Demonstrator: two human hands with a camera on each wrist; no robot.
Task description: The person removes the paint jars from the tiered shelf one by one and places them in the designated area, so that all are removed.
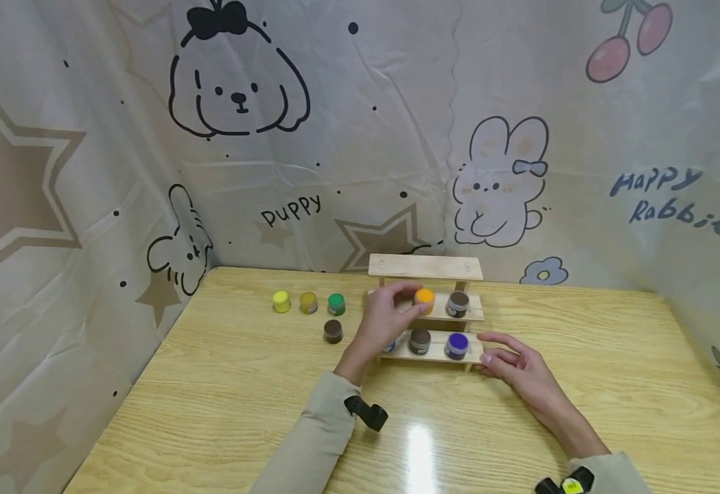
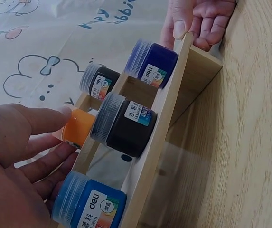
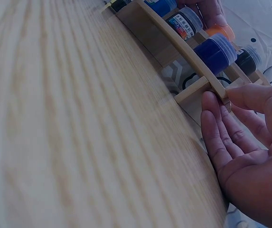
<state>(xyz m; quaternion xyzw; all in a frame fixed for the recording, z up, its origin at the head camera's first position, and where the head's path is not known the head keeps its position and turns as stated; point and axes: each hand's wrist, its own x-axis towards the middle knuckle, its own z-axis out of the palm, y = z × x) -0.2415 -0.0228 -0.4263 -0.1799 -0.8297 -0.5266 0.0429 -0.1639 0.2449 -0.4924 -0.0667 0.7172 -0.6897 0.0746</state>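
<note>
My left hand (image 1: 384, 319) pinches an orange paint jar (image 1: 424, 300) between thumb and fingers, at the middle step of a small wooden tiered rack (image 1: 424, 266). Beside it on that step stands a dark paint jar (image 1: 458, 304). The lowest step bears a blue paint jar (image 2: 95, 204), partly behind the left hand in the head view, another dark paint jar (image 1: 420, 341) and a purple paint jar (image 1: 457, 346). With thumb and fingertips, my right hand (image 1: 520, 377) grips the right end of the lowest step. Whether the orange jar's base touches the step is hidden.
Left of the rack, a yellow jar (image 1: 281, 302), a mustard jar (image 1: 308, 302) and a green jar (image 1: 336, 304) stand in a row on the wooden table (image 1: 224, 384). A dark brown jar (image 1: 333, 331) sits nearer. A printed cloth (image 1: 360, 137) hangs behind.
</note>
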